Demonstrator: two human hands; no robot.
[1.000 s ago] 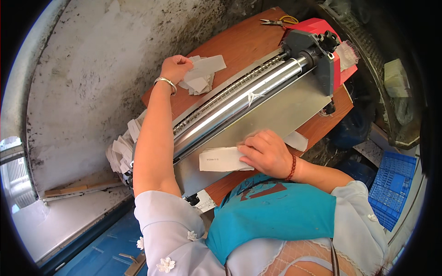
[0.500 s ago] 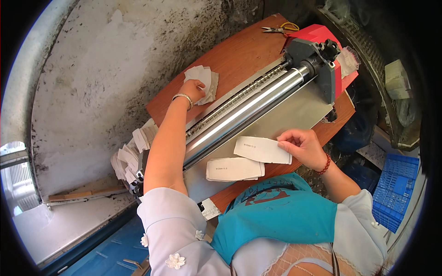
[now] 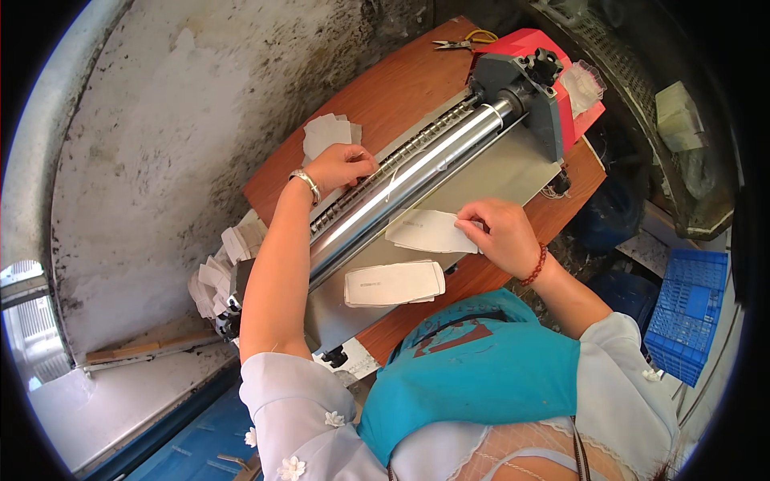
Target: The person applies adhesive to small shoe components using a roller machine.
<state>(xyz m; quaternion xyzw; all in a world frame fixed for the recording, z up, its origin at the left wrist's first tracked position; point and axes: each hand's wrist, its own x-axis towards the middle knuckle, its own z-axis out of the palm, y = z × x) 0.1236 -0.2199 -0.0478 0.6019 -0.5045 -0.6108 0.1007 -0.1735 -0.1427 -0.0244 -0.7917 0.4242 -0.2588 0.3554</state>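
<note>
A roller machine [image 3: 417, 172] with shiny steel rollers and a red and grey end housing lies across a brown wooden table [image 3: 385, 96]. My right hand [image 3: 499, 232] pinches a flat white card piece [image 3: 429, 231] and holds it on the metal feed tray next to the rollers. A small stack of the same white pieces [image 3: 393, 282] lies on the tray nearer to me. My left hand [image 3: 345, 164] reaches over the rollers to the far side, its fingers curled by a pile of white pieces [image 3: 325, 132] there.
More white pieces [image 3: 220, 268] are heaped off the table's left end. Pliers [image 3: 457, 42] lie at the table's far corner. A blue plastic crate [image 3: 690, 305] stands on the right. A stained concrete wall [image 3: 160, 144] is on the left.
My right hand lifted one white piece off the stack and carried it up toward the rollers. My left hand moved from the far pile back to the roller's rear edge.
</note>
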